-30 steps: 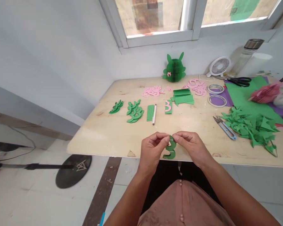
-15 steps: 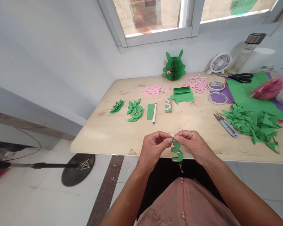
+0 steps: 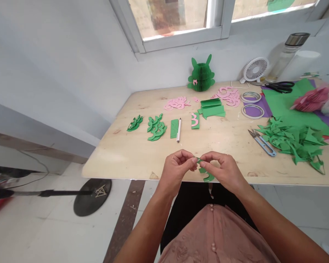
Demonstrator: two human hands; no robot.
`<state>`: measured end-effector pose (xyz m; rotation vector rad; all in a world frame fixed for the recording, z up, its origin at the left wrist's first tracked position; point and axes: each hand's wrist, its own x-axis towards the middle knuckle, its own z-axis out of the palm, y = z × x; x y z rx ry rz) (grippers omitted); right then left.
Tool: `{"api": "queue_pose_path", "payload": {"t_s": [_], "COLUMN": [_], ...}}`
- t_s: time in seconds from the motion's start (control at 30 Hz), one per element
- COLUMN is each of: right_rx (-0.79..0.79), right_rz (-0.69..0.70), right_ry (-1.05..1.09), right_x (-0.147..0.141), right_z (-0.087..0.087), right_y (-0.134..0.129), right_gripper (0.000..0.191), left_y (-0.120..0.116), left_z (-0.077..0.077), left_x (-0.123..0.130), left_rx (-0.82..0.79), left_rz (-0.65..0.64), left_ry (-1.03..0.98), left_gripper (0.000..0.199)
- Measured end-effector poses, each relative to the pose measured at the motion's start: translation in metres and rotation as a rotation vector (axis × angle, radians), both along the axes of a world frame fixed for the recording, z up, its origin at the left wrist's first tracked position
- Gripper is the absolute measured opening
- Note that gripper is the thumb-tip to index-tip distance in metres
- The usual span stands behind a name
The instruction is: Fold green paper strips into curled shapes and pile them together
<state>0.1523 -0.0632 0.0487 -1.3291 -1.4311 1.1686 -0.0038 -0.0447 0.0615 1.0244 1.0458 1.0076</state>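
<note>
Close to the table's front edge, a curved green paper cutout [image 3: 207, 176] hangs between my hands. Both hands pinch its upper end, where a small piece shows between the fingertips. My left hand [image 3: 178, 166] is closed on it from the left, and my right hand [image 3: 222, 168] is closed from the right, covering part of the cutout. Ahead of them lie a white pen [image 3: 179, 130], a green paper rectangle [image 3: 174, 128], and a green strip [image 3: 195, 125] with a pink cut shape on it.
Green cutouts [image 3: 157, 128] are piled at the left. Pink cutouts [image 3: 177, 103] lie further back, near a green paper honeycomb figure [image 3: 201, 76]. On the right are blue thread snips [image 3: 262, 143], green scraps [image 3: 293, 140], tape rolls [image 3: 252, 111], black scissors [image 3: 280, 87] and a small fan [image 3: 254, 70].
The cutout's top has been bent or turned between my fingers, and my right hand covers more of it. Its lower end has risen slightly. The camera view has shifted a little.
</note>
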Motion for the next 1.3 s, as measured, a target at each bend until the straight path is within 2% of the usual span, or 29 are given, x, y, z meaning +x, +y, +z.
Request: {"api": "queue_pose_path", "payload": {"t_s": [0.1, 0.27, 0.4, 0.77, 1.3], "right_rx": [-0.018, -0.208, -0.263, -0.287, -0.194], "right_rz": [0.017, 0.117, 0.15, 0.132, 0.124], "right_ry": [0.019, 0.378, 0.489, 0.509, 0.442], "right_x": [0.0006, 0.0012, 0.0023, 0.0024, -0.0027], "right_z": [0.0035, 0.0017, -0.0018, -0.0002, 0.0054], "right_y": [-0.0014, -0.0011, -0.0006, -0.0022, -0.0057], "right_gripper": [0.016, 0.019, 0.015, 0.013, 0.013], "left_y": [-0.0011, -0.0003, 0.0024, 0.0048, 0.0028], "left_z": [-0.0003, -0.0024, -0.0051, -0.008, -0.0078], "left_x": [-0.0025, -0.0089, -0.0099, -0.0085, -0.0088], "left_rx": [-0.004, -0.052, -0.098, -0.128, -0.175], "left_rz": [-0.053, -0.207, -0.26, -0.244, -0.187], "left_ry": [-0.044, -0.161, -0.232, -0.287, -0.264], "left_gripper": [0.016, 0.018, 0.017, 0.015, 0.015]}}
